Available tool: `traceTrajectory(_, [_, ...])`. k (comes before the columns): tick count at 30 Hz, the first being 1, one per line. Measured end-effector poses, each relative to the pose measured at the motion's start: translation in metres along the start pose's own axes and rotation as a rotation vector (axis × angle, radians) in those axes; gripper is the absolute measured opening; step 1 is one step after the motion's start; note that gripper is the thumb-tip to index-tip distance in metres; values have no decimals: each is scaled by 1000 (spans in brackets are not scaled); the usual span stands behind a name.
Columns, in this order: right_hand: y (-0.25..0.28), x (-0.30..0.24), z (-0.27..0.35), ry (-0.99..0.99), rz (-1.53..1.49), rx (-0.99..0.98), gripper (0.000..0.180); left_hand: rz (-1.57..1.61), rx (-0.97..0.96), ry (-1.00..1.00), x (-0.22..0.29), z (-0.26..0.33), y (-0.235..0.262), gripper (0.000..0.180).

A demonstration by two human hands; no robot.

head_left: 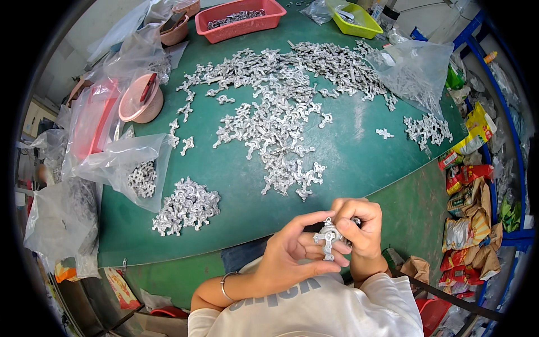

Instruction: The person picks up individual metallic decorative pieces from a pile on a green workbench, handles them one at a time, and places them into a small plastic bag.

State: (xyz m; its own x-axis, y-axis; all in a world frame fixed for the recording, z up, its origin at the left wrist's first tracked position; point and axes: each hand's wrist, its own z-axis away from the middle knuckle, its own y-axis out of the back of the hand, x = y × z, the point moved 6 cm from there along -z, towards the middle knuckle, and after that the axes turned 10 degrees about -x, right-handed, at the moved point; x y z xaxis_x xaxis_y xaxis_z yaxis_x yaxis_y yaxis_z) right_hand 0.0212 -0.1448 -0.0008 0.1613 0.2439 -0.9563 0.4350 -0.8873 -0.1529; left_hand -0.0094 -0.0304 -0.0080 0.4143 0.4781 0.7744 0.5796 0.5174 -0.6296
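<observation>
Close to my chest, just past the table's near edge, both my hands meet around a small silver metal casting [328,238] with stubby arms and a small ring at its top. My left hand [289,247] curls round it from the left, fingers behind and thumb below. My right hand [362,227] is closed at its right side, the thumb pressing over a rounded metal part whose kind I cannot make out. Beyond my hands, a large spread of similar silver castings [281,112] covers the middle of the green table [359,157].
A smaller heap of castings [188,206] lies at the near left, another pile [428,130] at the right. Along the far edge stand a red tray [241,25] and a yellow-green basket [356,21]. A pink bowl [135,112] and clear plastic bags [135,160] crowd the left side.
</observation>
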Motion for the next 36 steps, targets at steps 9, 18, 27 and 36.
traceTrajectory(9, [2, 1, 1, 18, 4, 12, 18, 32, -20, -38, -3, -1, 1, 67])
traceTrajectory(18, [1, 1, 2, 85, -27, 19, 20, 33, -34, -51, -5, -1, 1, 65])
traceTrajectory(27, [1, 3, 4, 120, -15, 35, 24, 24, -72, -31, -2, -1, 1, 66])
traceTrajectory(36, [2, 7, 5, 144, -19, 30, 24, 75, -73, -55, -3, 0, 1, 67])
